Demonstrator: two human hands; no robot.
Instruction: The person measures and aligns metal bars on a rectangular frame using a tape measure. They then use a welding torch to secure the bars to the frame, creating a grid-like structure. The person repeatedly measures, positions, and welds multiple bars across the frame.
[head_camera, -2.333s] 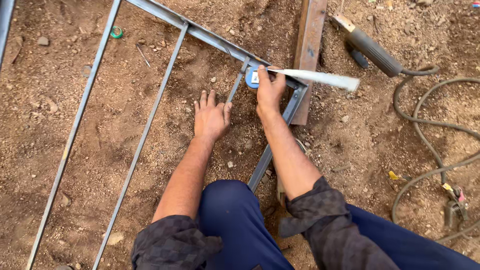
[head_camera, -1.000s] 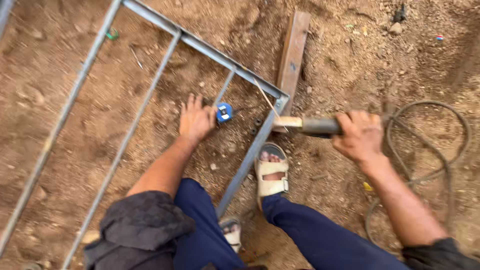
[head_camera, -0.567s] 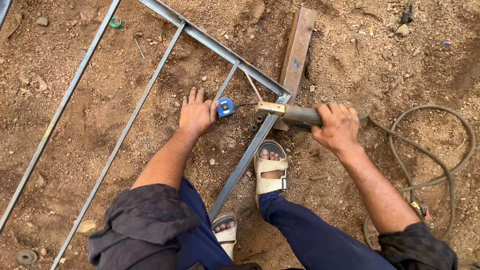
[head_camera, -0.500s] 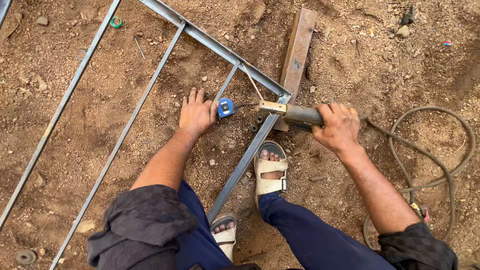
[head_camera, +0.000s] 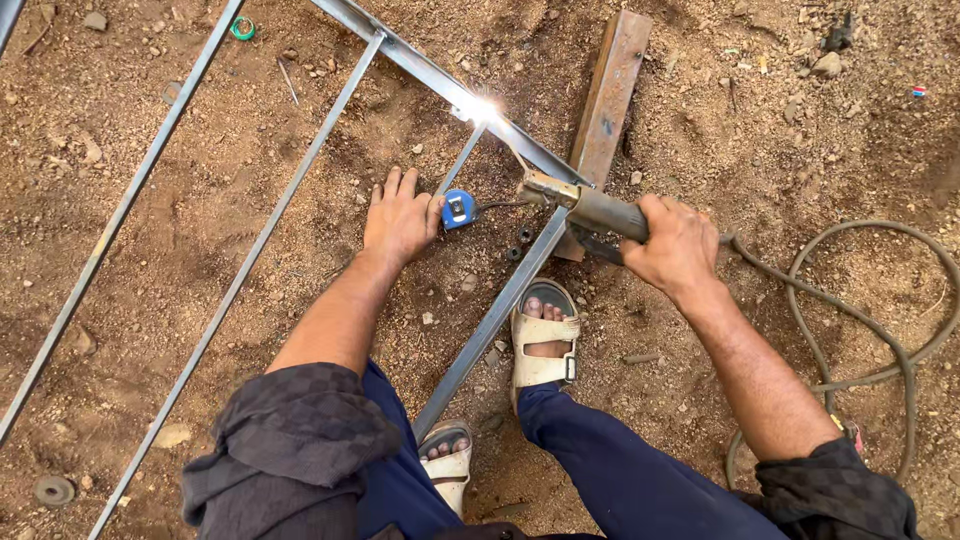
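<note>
Head view: glare hides the rod tip at the metal frame (head_camera: 520, 135); right hand (head_camera: 678, 243) grips the welding holder (head_camera: 590, 207), left hand (head_camera: 400, 215) apparently flat, fingers spread, beside a blue tape measure (head_camera: 458, 208).

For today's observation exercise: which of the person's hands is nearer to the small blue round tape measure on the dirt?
Left. The left hand lies flat on the soil right beside the small blue round tape measure; the right hand grips the welding electrode holder farther off.

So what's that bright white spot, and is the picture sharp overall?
Head view: the white flare is glare blowing out at the rod tip on the grey metal frame; elsewhere daylight is soft, shadows faint, and both the right hand and brown soil look sharp.
</note>
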